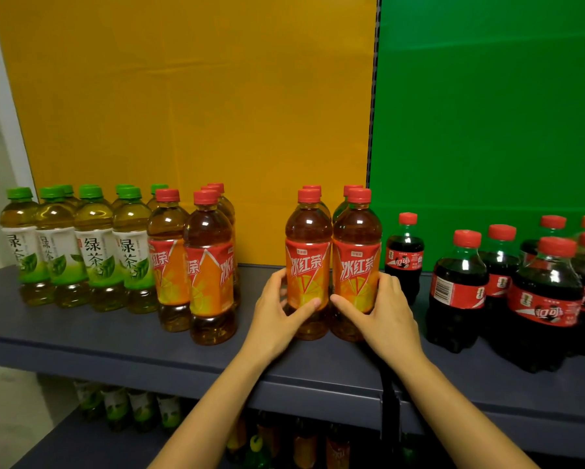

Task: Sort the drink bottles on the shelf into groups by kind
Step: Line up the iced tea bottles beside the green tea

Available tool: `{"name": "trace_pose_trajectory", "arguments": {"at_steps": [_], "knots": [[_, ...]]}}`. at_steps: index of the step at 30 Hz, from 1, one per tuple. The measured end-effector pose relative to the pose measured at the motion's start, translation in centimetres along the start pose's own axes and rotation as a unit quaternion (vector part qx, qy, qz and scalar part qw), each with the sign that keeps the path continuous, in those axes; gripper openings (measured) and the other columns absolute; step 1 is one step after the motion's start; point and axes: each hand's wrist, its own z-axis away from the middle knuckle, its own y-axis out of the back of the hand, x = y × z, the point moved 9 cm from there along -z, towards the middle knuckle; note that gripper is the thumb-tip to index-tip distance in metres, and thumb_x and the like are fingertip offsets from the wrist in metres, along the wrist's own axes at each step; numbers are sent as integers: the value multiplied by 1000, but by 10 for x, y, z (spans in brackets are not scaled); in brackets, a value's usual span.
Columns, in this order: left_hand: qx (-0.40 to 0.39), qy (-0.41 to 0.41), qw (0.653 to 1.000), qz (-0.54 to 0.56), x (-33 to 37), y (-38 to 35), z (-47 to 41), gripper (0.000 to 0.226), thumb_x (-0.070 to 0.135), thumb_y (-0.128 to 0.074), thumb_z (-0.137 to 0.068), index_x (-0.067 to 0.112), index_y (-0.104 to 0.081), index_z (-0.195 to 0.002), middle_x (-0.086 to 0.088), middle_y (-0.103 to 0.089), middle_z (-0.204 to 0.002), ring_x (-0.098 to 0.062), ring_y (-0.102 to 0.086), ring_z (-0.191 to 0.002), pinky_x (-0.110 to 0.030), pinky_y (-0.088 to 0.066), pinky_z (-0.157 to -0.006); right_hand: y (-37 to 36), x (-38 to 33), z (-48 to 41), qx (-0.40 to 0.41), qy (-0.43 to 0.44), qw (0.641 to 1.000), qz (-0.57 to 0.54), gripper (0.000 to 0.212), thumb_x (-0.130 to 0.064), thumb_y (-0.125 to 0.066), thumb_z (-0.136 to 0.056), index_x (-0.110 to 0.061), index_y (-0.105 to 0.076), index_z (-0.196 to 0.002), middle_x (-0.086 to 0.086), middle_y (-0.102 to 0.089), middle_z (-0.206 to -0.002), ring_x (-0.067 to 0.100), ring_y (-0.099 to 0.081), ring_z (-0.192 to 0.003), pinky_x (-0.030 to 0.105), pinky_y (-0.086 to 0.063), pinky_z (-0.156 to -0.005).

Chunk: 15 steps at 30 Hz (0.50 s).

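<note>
Both hands, left and right, clasp iced-tea bottles on a grey shelf; lower shelf's bottles are blurry.

Your left hand and right hand each clasp an iced-tea bottle; cola bottles stand just right.
</note>
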Motion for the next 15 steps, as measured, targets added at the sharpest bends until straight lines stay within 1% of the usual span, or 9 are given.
{"name": "trace_pose_trajectory", "arguments": {"at_steps": [3,5,7,8,11,12,13,14,15], "knots": [[-16,-1,1000,-25,5,4,4,59,20,-71,-78,26,-39,-127,10,-56,-116,3,-55,-106,-13,-47,-90,7,-5,1,25,22,999,-10,82,-55,-70,-69,-16,-37,-134,4,-44,-126,22,-40,-121,37,-39,-94],[-9,-19,998,-55,11,15,7,54,22,-69,-80,26,-43,-126,15,-56,-114,5,-54,-105,-11,-46,-89,19,-14,5,76,48,996,-14,84,-46,-72,-73,-11,-32,-138,8,-40,-134,24,-34,-125,35,-32,-101],[22,-49,994,-92,20,33,13,39,21,-68,-81,25,-52,-117,11,-60,-112,0,-57,-101,-16,-47,-88,32,-29,13,126,89,988,-28,74,-39,-69,-78,-10,-34,-136,9,-39,-134,23,-34,-125,28,-26,-102],[40,-61,992,-99,25,44,17,30,19,-67,-82,25,-56,-109,7,-62,-107,-2,-58,-95,-16,-48,-84,36,-38,19,143,112,982,-41,67,-36,-65,-79,-10,-37,-134,8,-40,-133,22,-34,-124,25,-25,-102],[97,-77,988,-87,38,78,31,12,10,-65,-82,19,-63,-90,-4,-66,-86,-12,-60,-77,-16,-49,-66,41,-67,31,171,155,969,-87,55,-24,-59,-78,-10,-42,-128,6,-42,-129,17,-37,-122,29,-31,-104],[121,-82,986,-84,41,91,36,10,8,-65,-82,17,-64,-86,-5,-65,-80,-16,-60,-73,-17,-48,-62,41,-78,34,175,168,966,-94,51,-22,-58,-79,-10,-44,-126,4,-43,-126,15,-37,-120,25,-30,-105],[146,-89,981,-88,43,105,39,9,7,-65,-82,16,-64,-83,-5,-65,-76,-17,-59,-70,-15,-47,-59,38,-90,36,173,180,963,-97,47,-20,-58,-79,-11,-46,-124,0,-44,-123,11,-38,-117,17,-28,-103],[169,-97,976,-97,45,118,42,10,6,-65,-82,16,-64,-81,-4,-64,-74,-15,-58,-68,-12,-45,-58,33,-101,37,159,191,963,-103,43,-20,-58,-79,-12,-49,-121,-4,-45,-119,8,-39,-114,10,-27,-100],[188,-103,971,-106,45,131,43,11,5,-64,-82,17,-63,-80,-2,-63,-74,-12,-57,-68,-10,-45,-58,24,-111,37,136,199,964,-113,39,-19,-58,-80,-15,-51,-118,-7,-46,-115,6,-42,-110,7,-28,-96]]}}
